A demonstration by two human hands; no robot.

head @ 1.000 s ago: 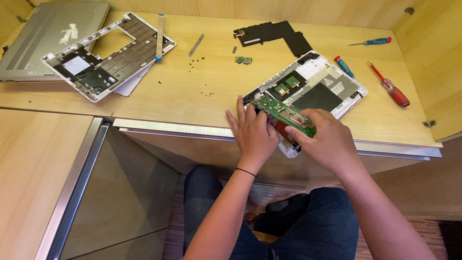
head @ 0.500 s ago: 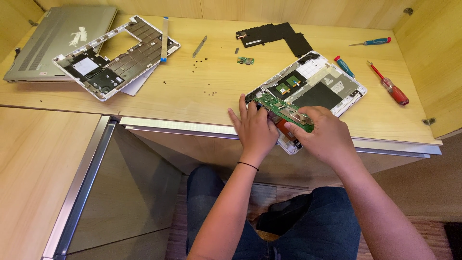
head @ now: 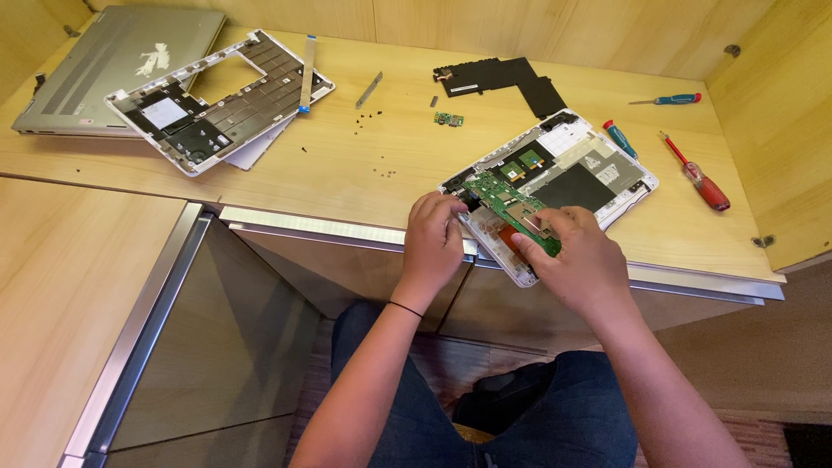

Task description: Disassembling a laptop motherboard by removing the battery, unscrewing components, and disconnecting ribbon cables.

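Head view: green circuit board [head: 507,206] raised over open white laptop base [head: 598,173] at table [head: 381,173] edge, pinched by left hand [head: 433,238] and right hand [head: 576,256]; light, stiff, fragile, best gripped at edges.

Wooden desk [head: 381,186] strewn with laptop parts
Two opened laptop shells [head: 598,169] [head: 221,100], a grey lid [head: 121,61], a black plate [head: 507,80], screwdrivers [head: 698,178], loose screws [head: 368,130].

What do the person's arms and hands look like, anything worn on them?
Both arms are bare from the elbow down, with no sleeves, gloves, rings or watch in view. A thin black band circles the wrist of the left hand. The right hand wears nothing.
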